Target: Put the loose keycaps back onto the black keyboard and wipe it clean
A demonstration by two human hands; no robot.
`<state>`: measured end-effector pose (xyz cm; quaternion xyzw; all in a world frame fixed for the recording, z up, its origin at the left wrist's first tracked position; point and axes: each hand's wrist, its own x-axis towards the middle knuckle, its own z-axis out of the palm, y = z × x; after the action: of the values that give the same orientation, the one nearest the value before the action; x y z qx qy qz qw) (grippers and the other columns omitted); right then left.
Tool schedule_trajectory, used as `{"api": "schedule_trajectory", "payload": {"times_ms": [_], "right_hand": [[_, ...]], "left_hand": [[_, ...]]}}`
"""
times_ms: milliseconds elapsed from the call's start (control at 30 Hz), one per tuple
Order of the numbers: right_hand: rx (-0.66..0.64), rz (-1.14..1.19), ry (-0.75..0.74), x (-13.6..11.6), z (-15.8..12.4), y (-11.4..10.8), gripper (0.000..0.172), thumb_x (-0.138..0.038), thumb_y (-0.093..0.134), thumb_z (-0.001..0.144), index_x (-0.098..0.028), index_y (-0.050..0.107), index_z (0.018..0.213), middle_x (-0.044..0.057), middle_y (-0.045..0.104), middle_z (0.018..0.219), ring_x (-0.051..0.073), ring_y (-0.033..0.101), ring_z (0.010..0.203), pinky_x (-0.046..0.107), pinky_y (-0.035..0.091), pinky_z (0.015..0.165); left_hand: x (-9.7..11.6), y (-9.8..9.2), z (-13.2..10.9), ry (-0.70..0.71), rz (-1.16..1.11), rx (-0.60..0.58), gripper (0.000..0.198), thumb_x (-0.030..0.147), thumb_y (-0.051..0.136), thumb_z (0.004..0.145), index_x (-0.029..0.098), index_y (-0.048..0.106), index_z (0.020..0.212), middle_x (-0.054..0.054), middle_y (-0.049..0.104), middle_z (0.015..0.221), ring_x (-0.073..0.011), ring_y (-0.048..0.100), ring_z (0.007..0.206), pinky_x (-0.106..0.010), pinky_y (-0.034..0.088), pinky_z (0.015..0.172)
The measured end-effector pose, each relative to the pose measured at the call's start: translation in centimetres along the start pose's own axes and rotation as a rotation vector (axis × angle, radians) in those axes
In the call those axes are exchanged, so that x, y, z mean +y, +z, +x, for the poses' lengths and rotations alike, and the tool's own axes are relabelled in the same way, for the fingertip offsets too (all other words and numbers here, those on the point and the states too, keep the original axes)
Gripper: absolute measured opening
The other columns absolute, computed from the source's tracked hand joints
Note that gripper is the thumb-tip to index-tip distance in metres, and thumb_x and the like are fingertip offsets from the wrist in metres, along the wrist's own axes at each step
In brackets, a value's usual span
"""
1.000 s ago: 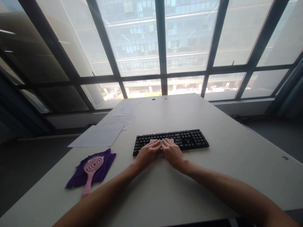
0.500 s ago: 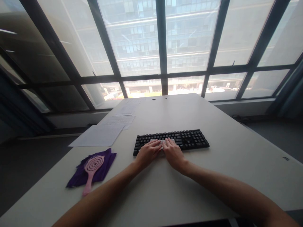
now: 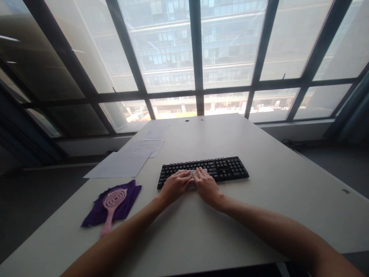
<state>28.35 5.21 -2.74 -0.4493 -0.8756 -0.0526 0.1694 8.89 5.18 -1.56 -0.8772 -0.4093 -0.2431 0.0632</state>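
Observation:
A black keyboard (image 3: pixel 230 167) lies on the white table, slightly tilted. On its front middle part is a small white cloth or tissue (image 3: pixel 191 175), mostly covered by my hands. My left hand (image 3: pixel 175 186) presses on the left part of the white piece, its fingers close together and pointing right. My right hand (image 3: pixel 206 187) rests on its right part with fingers pointing up and left. The fingertips of both hands nearly meet. What lies under the palms is hidden.
A pink hairbrush (image 3: pixel 115 198) lies on a folded purple cloth (image 3: pixel 95 216) at the left, beside my left forearm. Paper sheets (image 3: pixel 118 164) are spread along the table's left edge. The white table (image 3: pixel 276 200) reaches toward large windows (image 3: pixel 227 46).
Both hands have shifted a little to the left together with the white piece. The keyboard has also slid slightly left on the table.

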Motion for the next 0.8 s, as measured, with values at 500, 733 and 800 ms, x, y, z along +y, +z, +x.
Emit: {"api": "schedule_trajectory", "payload": {"times_ms": [500,733,800], "right_hand": [[0.056,-0.077,-0.03,0.2,-0.8,-1.1,0.04,-0.007,0.047,0.098,-0.002,0.065,0.133,0.023,0.061,0.142,0.031,0.055,0.137,0.043,0.044,0.115],[0.012,-0.12,0.05,-0.1,-1.0,-1.2,0.043,-0.006,0.045,0.098,0.001,0.062,0.136,0.028,0.06,0.14,0.031,0.057,0.135,0.043,0.047,0.112],[0.005,-0.114,0.041,-0.3,-1.1,-1.0,0.045,-0.005,0.044,0.097,0.002,0.06,0.139,0.029,0.057,0.142,0.031,0.055,0.137,0.044,0.045,0.114]], "left_hand": [[1.4,0.7,0.6,0.04,-0.01,0.057,0.033,0.02,0.053,0.102,0.019,0.066,0.132,-0.013,0.067,0.137,-0.028,0.06,0.131,-0.05,0.052,0.112],[1.4,0.4,0.6,0.103,-0.053,0.017,0.03,0.02,0.054,0.102,0.02,0.07,0.127,-0.011,0.068,0.136,-0.0262,0.061,0.131,-0.046,0.054,0.111],[1.3,0.4,0.5,0.113,-0.05,0.002,0.033,0.02,0.052,0.103,0.02,0.068,0.131,-0.011,0.067,0.138,-0.026,0.059,0.133,-0.045,0.052,0.113]]}}
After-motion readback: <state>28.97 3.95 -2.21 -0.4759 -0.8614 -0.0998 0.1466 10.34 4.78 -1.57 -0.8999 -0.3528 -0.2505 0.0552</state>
